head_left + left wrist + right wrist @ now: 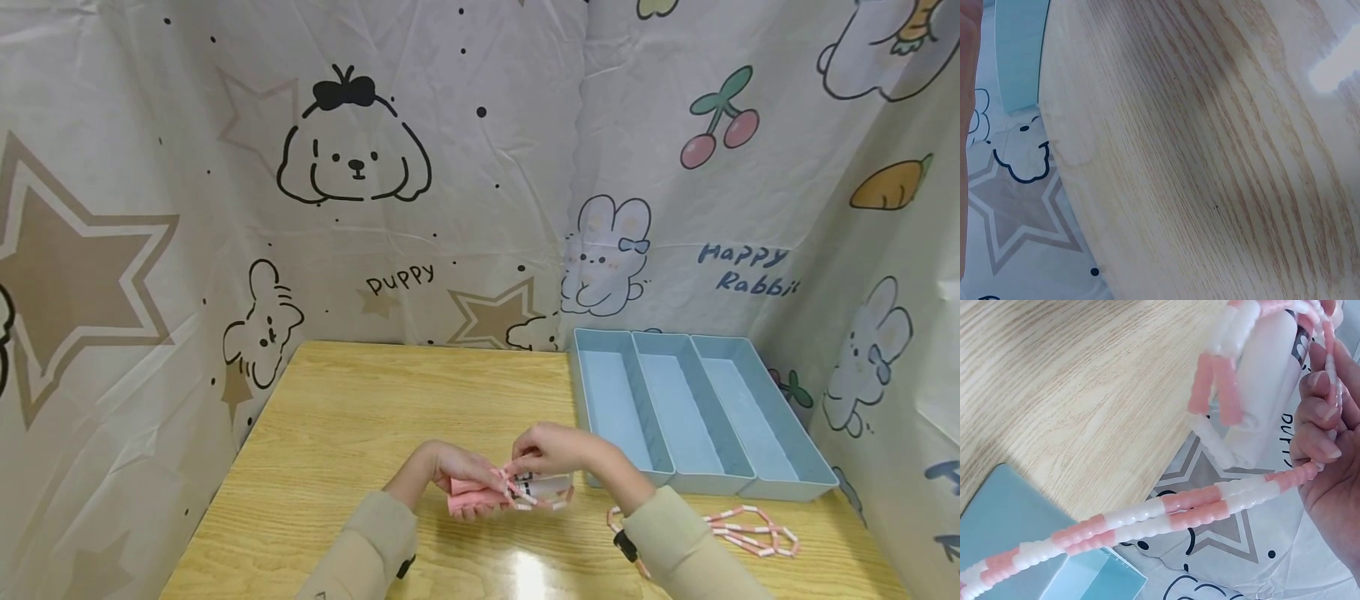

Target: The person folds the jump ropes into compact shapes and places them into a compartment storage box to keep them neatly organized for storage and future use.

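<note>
A jump rope with pink and white beads (pixel 1194 506) has two handles, pink at one end and whitish at the other (pixel 476 499). My left hand (pixel 461 468) grips the handles side by side above the table, its thumb on top. My right hand (pixel 551 448) pinches the beaded cord beside them, fingers curled round it in the right wrist view. Some cord loops lie across the handles. The rest of the rope runs under my right forearm and lies in loops on the table. The left wrist view catches only a sliver of skin at its edge.
A light blue tray (pixel 667 475) with three long compartments stands at the table's back right. The wooden table (pixel 375 392) is enclosed by a printed cloth (pixel 480 183) at the back and sides. Light glares off the table's front.
</note>
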Available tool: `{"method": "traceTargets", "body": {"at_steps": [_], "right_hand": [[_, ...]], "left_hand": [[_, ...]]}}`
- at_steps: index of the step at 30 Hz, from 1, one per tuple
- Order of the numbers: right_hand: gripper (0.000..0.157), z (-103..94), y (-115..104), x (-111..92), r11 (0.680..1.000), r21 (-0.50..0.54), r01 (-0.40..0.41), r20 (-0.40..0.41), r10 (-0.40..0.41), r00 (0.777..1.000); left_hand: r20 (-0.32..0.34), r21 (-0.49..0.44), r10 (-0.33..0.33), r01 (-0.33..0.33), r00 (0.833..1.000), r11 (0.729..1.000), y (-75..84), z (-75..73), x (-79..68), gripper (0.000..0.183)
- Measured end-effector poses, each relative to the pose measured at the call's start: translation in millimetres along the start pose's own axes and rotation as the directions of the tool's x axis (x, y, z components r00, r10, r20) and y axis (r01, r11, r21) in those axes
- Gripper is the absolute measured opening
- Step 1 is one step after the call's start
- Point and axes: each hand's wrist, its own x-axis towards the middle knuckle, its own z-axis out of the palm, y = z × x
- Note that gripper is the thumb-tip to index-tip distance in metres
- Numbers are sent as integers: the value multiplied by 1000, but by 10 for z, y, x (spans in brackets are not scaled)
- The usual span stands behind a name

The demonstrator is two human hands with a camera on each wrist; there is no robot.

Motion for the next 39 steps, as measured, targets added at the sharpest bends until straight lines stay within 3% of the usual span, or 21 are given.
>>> {"method": "traceTargets", "body": {"at_steps": [7,18,28,34,39], "right_hand": [[16,5,16,21,998,-24,60,-80,-61,995],[14,16,76,47,990,-81,115,-181,-128,975],[13,15,140,64,990,-24,138,-210,-140,968],[16,2,159,60,994,96,53,-168,-37,985],[19,19,193,48,979,202,-27,-140,57,989]], "left_hand": [[-18,2,-1,1,1000,1000,3,-1,-23,25],[7,-13,17,-17,1000,1000,-2,1,-28,26],[26,-18,30,-29,999,999,14,19,-69,27],[46,-23,46,-45,998,999,32,35,-104,28],[41,-17,74,-73,996,997,37,59,-116,29]]}}
